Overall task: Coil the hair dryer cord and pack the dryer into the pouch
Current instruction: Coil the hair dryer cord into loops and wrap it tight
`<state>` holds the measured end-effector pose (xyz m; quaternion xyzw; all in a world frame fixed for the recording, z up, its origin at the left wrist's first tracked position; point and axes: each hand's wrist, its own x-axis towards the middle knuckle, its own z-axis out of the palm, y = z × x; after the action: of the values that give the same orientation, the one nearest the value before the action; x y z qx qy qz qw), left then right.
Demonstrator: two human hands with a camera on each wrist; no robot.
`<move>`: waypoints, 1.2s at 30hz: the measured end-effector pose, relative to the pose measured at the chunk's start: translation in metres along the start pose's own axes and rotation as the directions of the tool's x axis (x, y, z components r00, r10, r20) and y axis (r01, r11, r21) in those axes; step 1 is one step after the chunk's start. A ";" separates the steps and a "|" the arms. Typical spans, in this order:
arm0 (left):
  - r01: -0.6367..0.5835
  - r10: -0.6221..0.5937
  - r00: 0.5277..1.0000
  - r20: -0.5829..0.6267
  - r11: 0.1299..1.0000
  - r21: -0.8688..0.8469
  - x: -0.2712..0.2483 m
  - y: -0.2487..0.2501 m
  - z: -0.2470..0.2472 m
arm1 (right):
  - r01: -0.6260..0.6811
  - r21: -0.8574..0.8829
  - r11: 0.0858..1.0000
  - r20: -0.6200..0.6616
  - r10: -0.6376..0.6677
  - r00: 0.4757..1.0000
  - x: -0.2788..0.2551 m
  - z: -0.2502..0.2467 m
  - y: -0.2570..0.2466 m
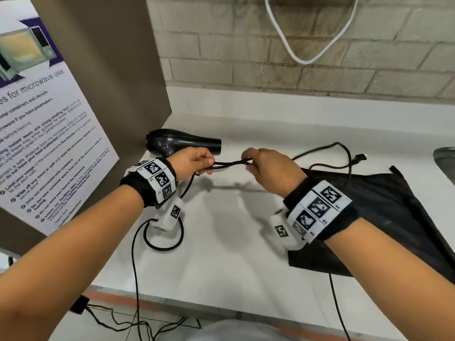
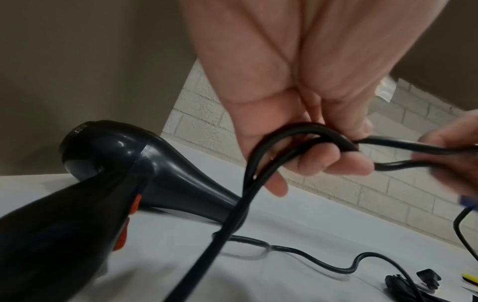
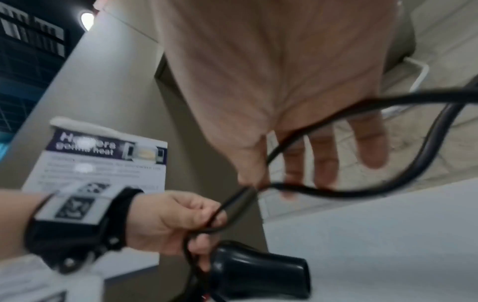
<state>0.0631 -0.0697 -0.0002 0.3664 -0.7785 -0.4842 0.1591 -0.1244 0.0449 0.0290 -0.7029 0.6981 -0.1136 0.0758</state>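
Note:
The black hair dryer (image 1: 183, 142) lies on its side on the white counter (image 1: 221, 254), just behind my left hand (image 1: 206, 166). That hand grips a few loops of the black cord (image 1: 231, 164), seen bunched over its fingers (image 2: 333, 163) in the left wrist view. My right hand (image 1: 250, 164) pinches the cord (image 3: 362, 192) a short way to the right, its other fingers (image 3: 372, 147) extended. The remaining cord trails right to the plug (image 1: 360, 157). A flat black pouch (image 1: 369, 217) lies under my right wrist.
A brown panel with a microwave poster (image 1: 37, 119) stands at the left. A steel sink (image 1: 445, 161) cuts in at the right edge. A white cable (image 1: 307, 33) hangs on the brick wall. Thin black cables (image 1: 134, 267) drop over the counter's front edge.

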 end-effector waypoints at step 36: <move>0.045 -0.136 0.900 -0.414 0.974 -0.222 -0.001 0.035 -0.035 | 0.257 -0.649 0.717 0.201 -0.164 0.966 0.003 0.016 0.030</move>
<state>0.0711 -0.0821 0.0470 0.4809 -0.6522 -0.4774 0.3397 -0.1489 0.0405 0.0059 -0.7635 0.6011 0.1823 -0.1500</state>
